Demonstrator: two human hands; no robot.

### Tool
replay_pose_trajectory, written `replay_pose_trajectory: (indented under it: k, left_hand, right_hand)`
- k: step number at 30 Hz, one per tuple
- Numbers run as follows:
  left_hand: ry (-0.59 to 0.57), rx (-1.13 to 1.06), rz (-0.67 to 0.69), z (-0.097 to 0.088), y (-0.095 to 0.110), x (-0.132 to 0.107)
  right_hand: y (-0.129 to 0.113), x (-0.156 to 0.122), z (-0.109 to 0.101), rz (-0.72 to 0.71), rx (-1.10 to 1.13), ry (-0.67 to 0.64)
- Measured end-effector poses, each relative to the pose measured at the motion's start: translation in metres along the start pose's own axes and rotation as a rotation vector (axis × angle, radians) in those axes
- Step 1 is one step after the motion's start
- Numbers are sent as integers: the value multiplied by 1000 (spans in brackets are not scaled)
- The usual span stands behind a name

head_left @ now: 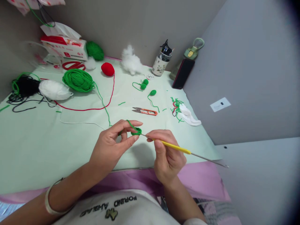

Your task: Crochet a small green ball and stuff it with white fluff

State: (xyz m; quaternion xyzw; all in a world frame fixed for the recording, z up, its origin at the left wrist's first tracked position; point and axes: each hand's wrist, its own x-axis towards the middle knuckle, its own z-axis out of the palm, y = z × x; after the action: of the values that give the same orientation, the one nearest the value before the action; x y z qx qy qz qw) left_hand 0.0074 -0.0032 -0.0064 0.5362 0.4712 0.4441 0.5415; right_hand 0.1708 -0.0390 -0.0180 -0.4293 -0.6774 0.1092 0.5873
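The left hand (pixel 109 145) pinches the small green crocheted piece (pixel 136 132) at its fingertips, toward two o'clock, while the right hand (pixel 167 157) holds a yellow-handled hook (pixel 178 147) meeting that piece at ten o'clock, orange snips (pixel 148 111) lying beyond the piece at one o'clock on the surface (pixel 197 140).

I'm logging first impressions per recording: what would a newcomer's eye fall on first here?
Probably the yellow-handled crochet hook, held in the right hand's grip at centre front, its tip at the small green crochet piece in the left hand's grip. Next, the red yarn ball towards the back, left of centre, and the green yarn skein at its near left stand out against the pale cloth.
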Motion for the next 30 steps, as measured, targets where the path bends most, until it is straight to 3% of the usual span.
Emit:
replay_pose_trajectory:
  k: [7, 10, 14, 16, 19, 22, 24, 27, 30]
  left_hand:
    - [46, 42, 60, 2, -2, -1]
    - [8, -62, -42, 2, -2, 0]
    - [-161, -403, -217, 3, 0, 3]
    - [-247, -546, -314, 2, 1, 5]
    - [-297, -679, -416, -2, 2, 6]
    - [-252, -672, -388, -4, 2, 7]
    - [-263, -631, -365, -4, 2, 6]
    - [-257, -555, -328, 1, 1, 4]
    - [-180, -486, -262, 5, 0, 4]
  right_hand:
    - [-3, 1, 0, -128, -108, -20]
    - [1, -3, 3, -210, -222, -59]
    - [9, -9, 9, -310, -359, -18]
    - [10, -8, 9, -275, -317, 3]
    - [8, -3, 6, -89, -61, 52]
    - [6, 4, 6, 132, 235, 156]
    - [6, 7, 7, 232, 346, 123]
    - [6, 6, 8, 318, 340, 33]
    - [6, 2, 7, 224, 171, 14]
